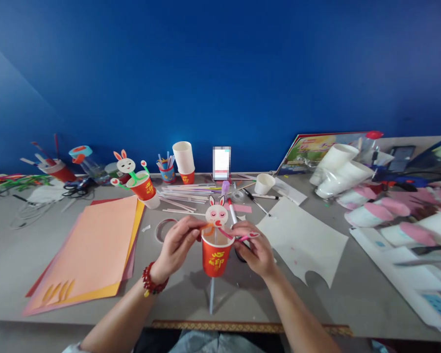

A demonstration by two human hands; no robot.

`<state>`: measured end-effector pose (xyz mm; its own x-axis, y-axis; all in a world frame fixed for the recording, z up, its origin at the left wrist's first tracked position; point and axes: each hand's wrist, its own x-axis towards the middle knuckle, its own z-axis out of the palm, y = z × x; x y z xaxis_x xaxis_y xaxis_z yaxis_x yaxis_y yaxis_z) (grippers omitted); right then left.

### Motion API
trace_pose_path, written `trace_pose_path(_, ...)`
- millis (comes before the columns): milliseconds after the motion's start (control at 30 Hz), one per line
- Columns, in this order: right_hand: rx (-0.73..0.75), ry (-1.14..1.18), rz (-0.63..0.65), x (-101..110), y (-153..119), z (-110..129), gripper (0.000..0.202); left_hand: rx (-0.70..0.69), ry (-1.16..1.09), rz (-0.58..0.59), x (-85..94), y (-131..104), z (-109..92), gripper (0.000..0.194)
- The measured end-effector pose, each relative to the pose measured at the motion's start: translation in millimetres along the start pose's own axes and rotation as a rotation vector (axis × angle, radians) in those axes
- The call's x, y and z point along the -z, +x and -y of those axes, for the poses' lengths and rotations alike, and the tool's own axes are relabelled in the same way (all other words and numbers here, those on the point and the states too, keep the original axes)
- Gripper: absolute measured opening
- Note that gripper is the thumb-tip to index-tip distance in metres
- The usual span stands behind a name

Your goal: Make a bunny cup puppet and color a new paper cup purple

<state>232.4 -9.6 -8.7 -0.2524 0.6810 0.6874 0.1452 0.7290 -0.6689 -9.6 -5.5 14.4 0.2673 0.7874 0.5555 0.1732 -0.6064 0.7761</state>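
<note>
A red paper cup (216, 256) with yellow characters hangs above the table between my hands, with a pale straw (211, 296) poking out below it. From its rim rises a white paper rabbit face (217, 214) with pink cheeks. My left hand (182, 243) pinches an orange strip (207, 227) at the cup's left rim. My right hand (255, 250) has its fingers closed round a pink strip (242, 238) at the right rim, which ends in a small white paw with a pink mark. Both strips join near the rabbit face.
A finished rabbit cup (142, 188) stands at the back left beside stacked coloured sheets (95, 245). Straws (191, 193), pens and tape lie behind my hands. White cut paper (305, 240) and pink-white cups (375, 215) are on the right.
</note>
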Motion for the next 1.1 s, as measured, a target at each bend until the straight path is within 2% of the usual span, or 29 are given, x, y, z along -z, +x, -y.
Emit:
trace_pose_path(67,0.005,-0.003,-0.015,0,0,0,0.021,-0.057,0.029,0.006,1.3,1,-2,0.030)
trace_pose_path(133,0.016,-0.006,-0.022,-1,0,0,0.021,-0.074,0.007,-0.037,-0.4,1,-1,0.030)
trace_pose_path(267,0.012,-0.002,-0.030,-2,-2,0,0.019,0.019,-0.196,-0.132,-8.1,-4,1,0.020)
trace_pose_path(367,0.009,-0.012,-0.027,-2,-3,-1,0.019,0.072,-0.294,-0.149,-11.5,-5,0,0.013)
trace_pose_path(567,0.018,-0.046,-0.022,-2,-3,-1,0.020,0.059,-0.193,-0.110,-9.8,-4,-5,0.015)
trace_pose_path(733,0.014,-0.060,-0.043,-2,-3,-1,0.020,-0.041,-0.053,-0.054,-3.5,-3,-4,0.022)
trace_pose_path(833,0.023,-0.054,-0.052,-1,-3,-1,0.019,-0.053,-0.049,-0.023,1.2,0,-2,0.021)
trace_pose_path(933,0.031,-0.055,-0.055,-2,-3,-1,0.018,0.060,-0.175,0.011,2.3,0,1,0.019)
trace_pose_path(1033,0.042,-0.062,-0.057,-2,-2,1,0.017,0.206,-0.330,0.003,-0.2,-1,2,0.024)
trace_pose_path(1100,0.038,-0.063,-0.056,-2,-1,2,0.015,0.253,-0.390,-0.004,-1.9,-2,2,0.026)
